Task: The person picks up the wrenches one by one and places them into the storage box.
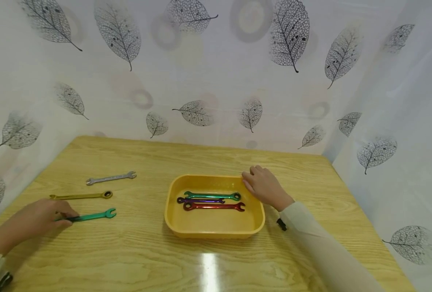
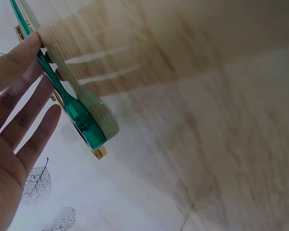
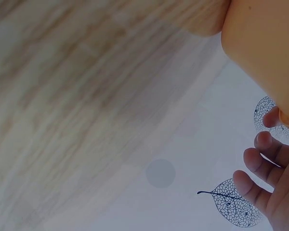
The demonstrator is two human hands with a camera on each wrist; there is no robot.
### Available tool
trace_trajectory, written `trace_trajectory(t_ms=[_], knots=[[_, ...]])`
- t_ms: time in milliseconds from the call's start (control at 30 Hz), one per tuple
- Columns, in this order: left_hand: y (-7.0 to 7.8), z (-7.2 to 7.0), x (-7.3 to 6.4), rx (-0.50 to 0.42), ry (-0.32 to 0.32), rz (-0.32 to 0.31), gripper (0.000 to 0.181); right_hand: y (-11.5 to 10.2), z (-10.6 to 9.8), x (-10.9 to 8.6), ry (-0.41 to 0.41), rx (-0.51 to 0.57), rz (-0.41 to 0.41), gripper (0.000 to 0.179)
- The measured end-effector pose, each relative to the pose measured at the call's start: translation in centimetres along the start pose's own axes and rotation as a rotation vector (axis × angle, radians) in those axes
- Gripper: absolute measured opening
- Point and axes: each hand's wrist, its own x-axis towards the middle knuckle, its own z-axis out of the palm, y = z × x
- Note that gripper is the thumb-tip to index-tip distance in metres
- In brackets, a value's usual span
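Note:
My left hand (image 1: pixel 37 221) pinches a green wrench (image 1: pixel 93 216) near one end, at the left side of the table. In the left wrist view, the thumb lies against the shaft of this wrench (image 2: pixel 61 86) while the other fingers extend behind it. Just beyond that hand lies a gold wrench (image 1: pixel 84 196), and farther back a silver wrench (image 1: pixel 110 178). My right hand (image 1: pixel 265 187) grips the back right corner rim of a yellow plastic bin (image 1: pixel 208 224). Inside the bin are another green wrench (image 1: pixel 212 195), a purple wrench (image 1: pixel 205 201) and a red wrench (image 1: pixel 216 207).
The wooden table (image 1: pixel 143 259) ends at the back against a white leaf-patterned curtain (image 1: pixel 216 73), which also hangs along the left and right sides. The bin's walls rise around the wrenches in it.

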Motion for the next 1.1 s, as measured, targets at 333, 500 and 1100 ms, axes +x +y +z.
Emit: trace_trajectory(t_ms=[333, 500, 1100], knots=[[-0.6, 0.7, -0.1, -0.047, 0.084, 0.097, 0.019, -0.1, -0.1, -0.1, 0.002, 0.002, 0.013, 0.015], [-1.3, 1.2, -0.5, -0.065, 0.138, 0.169, 0.024, -0.1, 0.1, -0.1, 0.019, 0.014, 0.011, 0.015], [-2.6, 2.3, -0.8, -0.21, 0.247, 0.23, 0.031, -0.1, 0.1, 0.0, 0.018, 0.037, 0.0, 0.014]])
